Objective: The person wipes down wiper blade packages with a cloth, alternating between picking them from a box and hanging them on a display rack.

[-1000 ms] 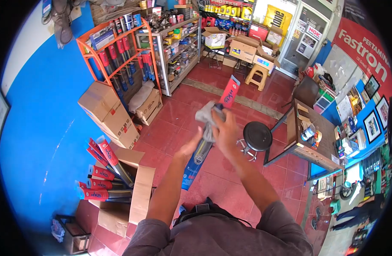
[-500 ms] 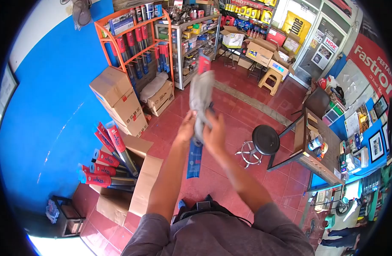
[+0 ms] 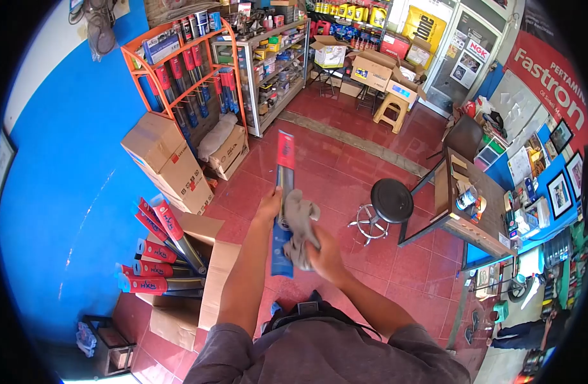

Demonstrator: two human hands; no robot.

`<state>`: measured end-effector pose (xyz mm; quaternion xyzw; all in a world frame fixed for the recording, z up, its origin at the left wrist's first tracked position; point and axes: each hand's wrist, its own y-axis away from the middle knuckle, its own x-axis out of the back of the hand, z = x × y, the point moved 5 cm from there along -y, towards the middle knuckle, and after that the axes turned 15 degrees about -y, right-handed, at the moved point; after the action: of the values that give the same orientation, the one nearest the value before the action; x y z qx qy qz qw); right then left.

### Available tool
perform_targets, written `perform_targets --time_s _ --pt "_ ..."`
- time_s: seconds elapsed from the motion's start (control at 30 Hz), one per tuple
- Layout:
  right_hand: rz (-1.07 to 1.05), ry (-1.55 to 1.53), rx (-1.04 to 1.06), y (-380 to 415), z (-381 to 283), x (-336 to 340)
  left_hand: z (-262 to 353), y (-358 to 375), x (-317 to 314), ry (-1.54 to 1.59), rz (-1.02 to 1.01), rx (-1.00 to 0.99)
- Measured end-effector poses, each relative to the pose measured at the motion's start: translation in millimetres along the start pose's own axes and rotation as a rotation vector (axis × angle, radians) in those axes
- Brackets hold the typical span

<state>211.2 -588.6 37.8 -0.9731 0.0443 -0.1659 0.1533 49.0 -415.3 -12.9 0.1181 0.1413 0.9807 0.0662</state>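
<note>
A long, narrow package [image 3: 285, 152], red at its top and blue at its lower end, stands nearly upright in front of my body. My left hand [image 3: 269, 206] is closed around its left edge near the middle. A crumpled grey cloth [image 3: 300, 224] lies against the package's right side, bunched in my right hand [image 3: 326, 256]. The cloth covers part of the package and some of my right fingers. Similar red and blue packages [image 3: 169, 221] stick out of an open cardboard box [image 3: 218, 281] on the floor to the left.
An orange rack [image 3: 172, 102] with more packages stands behind stacked cartons [image 3: 159, 157] at the back left. To the right are a round black stool [image 3: 392, 201] and a desk [image 3: 479, 192]. A yellow stool [image 3: 391, 113] is farther back. Another person [image 3: 531, 331] shows at the lower right.
The cloth has moved down the package, uncovering its red top. My right hand has gone lower and to the right, and my left hand has moved slightly left. The view has shifted.
</note>
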Motion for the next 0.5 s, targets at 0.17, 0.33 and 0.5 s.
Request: perform_targets --time_s 0.17,0.33,0.5 --pt "0.488 -0.164 -0.028 -47.8 -2.6 47.3 -15.9 -9.9 5.9 -0.097 -0.189 -0.020" --pt "0.519 -0.117 0.110 -44.7 -36.0 60.2 12.7 2.4 16.6 0.139 -0.039 -0.025" --pt "-0.103 0.111 0.202 6.9 -56.1 -14.8 30.9 -14.4 0.7 0.327 0.118 -0.164"
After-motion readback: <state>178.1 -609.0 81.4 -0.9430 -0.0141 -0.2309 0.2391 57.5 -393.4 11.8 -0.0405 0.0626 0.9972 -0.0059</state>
